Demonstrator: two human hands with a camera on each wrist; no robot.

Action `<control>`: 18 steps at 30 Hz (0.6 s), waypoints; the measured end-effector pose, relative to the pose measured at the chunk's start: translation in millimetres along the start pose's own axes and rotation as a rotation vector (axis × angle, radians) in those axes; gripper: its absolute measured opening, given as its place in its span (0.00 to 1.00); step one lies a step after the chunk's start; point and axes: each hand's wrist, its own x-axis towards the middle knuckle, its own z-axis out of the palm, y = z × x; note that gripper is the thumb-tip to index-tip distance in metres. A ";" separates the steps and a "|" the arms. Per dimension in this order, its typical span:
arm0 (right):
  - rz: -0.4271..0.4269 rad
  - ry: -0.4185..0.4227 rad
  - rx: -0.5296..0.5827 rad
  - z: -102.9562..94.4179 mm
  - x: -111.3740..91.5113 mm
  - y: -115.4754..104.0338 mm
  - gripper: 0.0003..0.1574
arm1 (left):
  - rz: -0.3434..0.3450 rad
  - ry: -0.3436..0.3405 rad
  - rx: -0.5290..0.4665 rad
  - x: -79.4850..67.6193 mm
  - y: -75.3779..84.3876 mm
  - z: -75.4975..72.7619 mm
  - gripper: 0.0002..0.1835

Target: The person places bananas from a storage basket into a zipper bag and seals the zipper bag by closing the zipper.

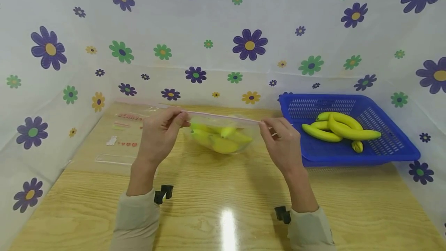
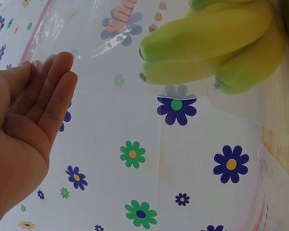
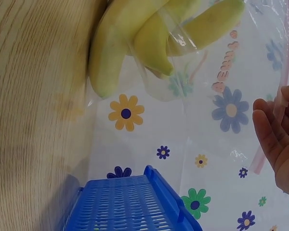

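A clear zip bag (image 1: pixel 240 118) with a pink top strip holds several yellow bananas (image 1: pixel 223 138) with greenish ends. My left hand (image 1: pixel 158 133) pinches the strip near its left end between thumb and fingers. At the right end, my right hand (image 1: pixel 283 140) pinches the same strip, so it stretches straight between both hands. In the left wrist view the banana bunch (image 2: pixel 216 45) shows through the plastic, beyond the left hand (image 2: pixel 31 106). The right wrist view has the bag's bananas (image 3: pixel 149 38) low in the bag, near the wooden table, and the right hand (image 3: pixel 279 130) at the pink strip.
To the right stands a blue plastic basket (image 1: pixel 352 158) with more bananas (image 1: pixel 341 127) in it. Another clear printed zip bag (image 1: pixel 115 154) lies flat on the table (image 1: pixel 195 212) at the left. A flower-patterned white cloth (image 1: pixel 209 22) hangs behind and at the sides.
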 end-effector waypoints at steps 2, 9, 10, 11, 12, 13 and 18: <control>0.000 0.001 0.007 -0.4 0.1 0.5 0.07 | -0.004 -0.001 -0.004 0.1 0.3 -0.2 0.05; 0.013 0.002 0.020 -2.5 -0.3 1.8 0.07 | -0.007 -0.001 0.002 -0.2 0.7 -0.1 0.05; 0.016 0.002 0.020 -2.8 -0.4 1.8 0.08 | -0.006 -0.002 0.004 -0.3 0.2 -0.3 0.05; 0.018 0.002 0.020 -3.1 -0.5 2.0 0.08 | -0.005 -0.003 0.005 -0.4 -0.3 -0.4 0.05; 0.021 0.002 0.018 -3.4 -0.5 2.1 0.08 | -0.005 -0.004 0.007 -0.6 -0.7 -0.5 0.05; 0.022 0.002 0.016 -3.6 -0.5 2.4 0.08 | -0.005 -0.005 0.007 -0.7 -1.2 -0.7 0.05; 0.025 0.002 -0.003 -5.4 0.0 4.6 0.07 | -0.008 -0.003 0.004 -0.4 -0.1 -1.3 0.05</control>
